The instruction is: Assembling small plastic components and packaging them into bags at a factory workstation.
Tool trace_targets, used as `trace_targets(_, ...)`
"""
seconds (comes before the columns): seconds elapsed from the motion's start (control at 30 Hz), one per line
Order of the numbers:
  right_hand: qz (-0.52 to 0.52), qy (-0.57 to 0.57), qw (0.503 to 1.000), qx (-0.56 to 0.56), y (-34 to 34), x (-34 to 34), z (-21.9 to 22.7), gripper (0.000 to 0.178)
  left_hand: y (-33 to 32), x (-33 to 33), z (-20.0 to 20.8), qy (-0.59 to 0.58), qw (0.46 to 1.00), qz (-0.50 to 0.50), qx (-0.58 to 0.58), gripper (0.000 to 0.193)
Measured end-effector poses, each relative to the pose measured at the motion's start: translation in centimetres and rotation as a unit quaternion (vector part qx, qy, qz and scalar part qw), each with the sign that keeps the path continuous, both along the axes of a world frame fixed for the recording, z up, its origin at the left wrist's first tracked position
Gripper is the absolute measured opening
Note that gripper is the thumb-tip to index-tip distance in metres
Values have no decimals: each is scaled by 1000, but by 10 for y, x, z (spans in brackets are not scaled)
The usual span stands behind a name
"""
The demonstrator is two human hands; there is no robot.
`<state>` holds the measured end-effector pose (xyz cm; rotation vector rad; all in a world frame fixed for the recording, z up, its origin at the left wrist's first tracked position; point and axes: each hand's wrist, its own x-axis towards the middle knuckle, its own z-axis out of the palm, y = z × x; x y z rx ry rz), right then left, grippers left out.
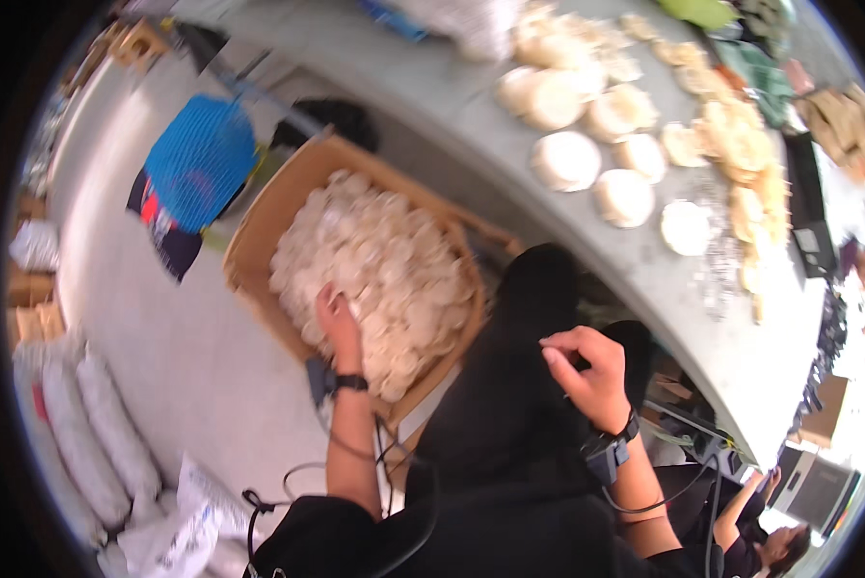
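Observation:
A cardboard box (259,241) on the floor to the left holds a heap of thin, pale, roundish discs (384,255). My left hand (339,326) reaches over the near left part of the heap, fingers curled. A whitish disc edge shows at its fingertips, though blur hides how much it grips. Above my dark-clothed lap hovers my right hand (589,371), thumb and forefinger drawn close together, with nothing visible between them. It is near the edge of the grey table (480,144). On that table lie several cream-white round stacks (565,161) and a line of yellowish pieces (741,144).
A blue mesh basket (201,159) stands beyond the box. Long white sacks (95,433) and a white bag (196,520) lie at the lower left. Cables hang by both wrists. Another person (774,549) is at the lower right, near a dark-framed box (818,491).

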<state>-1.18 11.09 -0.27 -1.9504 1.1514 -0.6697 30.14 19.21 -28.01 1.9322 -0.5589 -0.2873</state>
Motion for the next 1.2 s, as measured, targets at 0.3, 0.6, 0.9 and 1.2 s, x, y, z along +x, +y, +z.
trace_targets(0.3,-142,98,940,-294,-64,-86,83,34,-111,-127,265,-53,911,-318,-258,38)
trace_targets(0.6,-55,118,928,-349,-127,-121,51,25,-180,-228,285,-377,806,-451,-66,45)
trace_targets(0.9,-55,-239,960,135,-123,-142,65,28,-171,-274,325,-182,826,-476,-243,55)
trace_targets(1.2,-36,-195,974,113,-123,-145,64,30,-170,-293,315,288,725,-579,-239,48)
